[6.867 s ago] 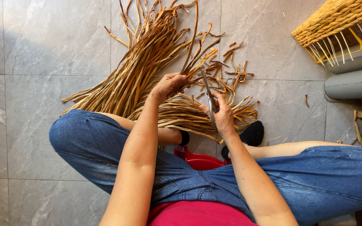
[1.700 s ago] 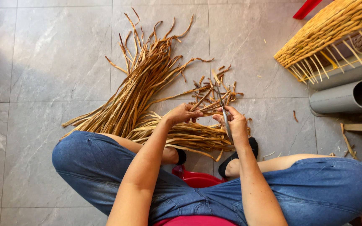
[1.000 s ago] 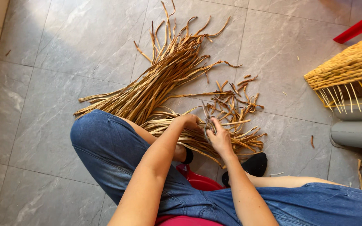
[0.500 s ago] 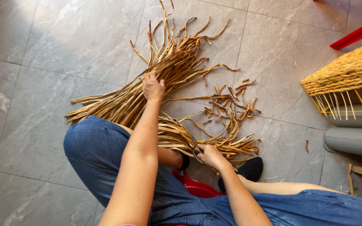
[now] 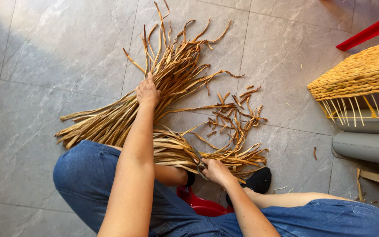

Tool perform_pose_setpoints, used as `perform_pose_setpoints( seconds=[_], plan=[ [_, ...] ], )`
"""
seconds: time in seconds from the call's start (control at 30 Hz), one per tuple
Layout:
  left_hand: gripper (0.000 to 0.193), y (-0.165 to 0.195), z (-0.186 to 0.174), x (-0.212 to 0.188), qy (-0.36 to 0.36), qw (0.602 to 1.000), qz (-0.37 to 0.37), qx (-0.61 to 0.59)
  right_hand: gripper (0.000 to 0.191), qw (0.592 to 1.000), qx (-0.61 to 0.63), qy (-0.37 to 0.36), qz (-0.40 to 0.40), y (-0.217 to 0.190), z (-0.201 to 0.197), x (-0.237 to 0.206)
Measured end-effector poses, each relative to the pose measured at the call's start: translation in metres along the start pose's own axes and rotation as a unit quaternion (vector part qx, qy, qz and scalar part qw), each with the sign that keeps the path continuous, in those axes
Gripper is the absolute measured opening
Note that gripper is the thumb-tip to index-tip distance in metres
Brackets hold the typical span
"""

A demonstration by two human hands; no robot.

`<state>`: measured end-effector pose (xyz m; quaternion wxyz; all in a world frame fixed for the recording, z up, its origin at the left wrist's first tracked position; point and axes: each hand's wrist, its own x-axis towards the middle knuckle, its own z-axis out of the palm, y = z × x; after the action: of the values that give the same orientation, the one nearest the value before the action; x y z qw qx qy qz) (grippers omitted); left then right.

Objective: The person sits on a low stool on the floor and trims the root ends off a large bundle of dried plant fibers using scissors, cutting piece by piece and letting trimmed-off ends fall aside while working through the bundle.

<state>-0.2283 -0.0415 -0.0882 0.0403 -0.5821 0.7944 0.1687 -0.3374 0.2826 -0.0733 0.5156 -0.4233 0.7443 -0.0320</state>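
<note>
1. The left hand (image 5: pixel 147 91) has left the near bundle and now reaches far out, fingers curled down into the long fan of dried reed strips (image 5: pixel 172 70) on the tiled floor (image 5: pixel 36 66) — gripping or only pressing, I cannot tell.
2. The right hand (image 5: pixel 216 170) has dropped near the knees, closed around scissors (image 5: pixel 199 161) against the short cut strips (image 5: pixel 185 151).
3. Judgement — trimming has paused; a fresh strip is being fetched.
4. A woven basket (image 5: pixel 360 74) sits far right.

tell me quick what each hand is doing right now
Left hand: reaching out, fingers on the long bundle of dried tan fibre strips; grip unclear.
Right hand: closed on metal scissors.
</note>
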Motion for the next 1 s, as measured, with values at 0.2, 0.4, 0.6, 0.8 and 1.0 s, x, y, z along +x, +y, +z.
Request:
perform_pose_setpoints(
  seconds=[0.2,0.4,0.6,0.8,1.0],
  plan=[
    [0.046,0.001,0.004,-0.007,0.01,1.0,0.008,0.015,0.048,1.0,-0.015,0.0,0.011,-0.004,-0.004,0.005],
    [0.035,-0.013,0.014,-0.012,0.282,0.944,0.107,-0.13,0.044,0.996,-0.057,-0.045,0.053,-0.006,-0.006,0.012],
    [0.038,-0.012,-0.001,-0.019,0.098,0.936,-0.003,-0.338,0.056,0.993,-0.083,-0.032,0.077,-0.012,-0.008,0.024],
    [0.03,-0.007,-0.019,-0.037,-0.109,0.897,0.007,-0.429,0.037,0.992,-0.114,-0.038,0.05,-0.028,-0.019,0.027],
    [0.032,0.004,-0.018,-0.051,-0.141,0.934,0.162,-0.286,0.027,0.988,-0.152,-0.007,0.041,-0.045,-0.029,0.023]
  ],
)
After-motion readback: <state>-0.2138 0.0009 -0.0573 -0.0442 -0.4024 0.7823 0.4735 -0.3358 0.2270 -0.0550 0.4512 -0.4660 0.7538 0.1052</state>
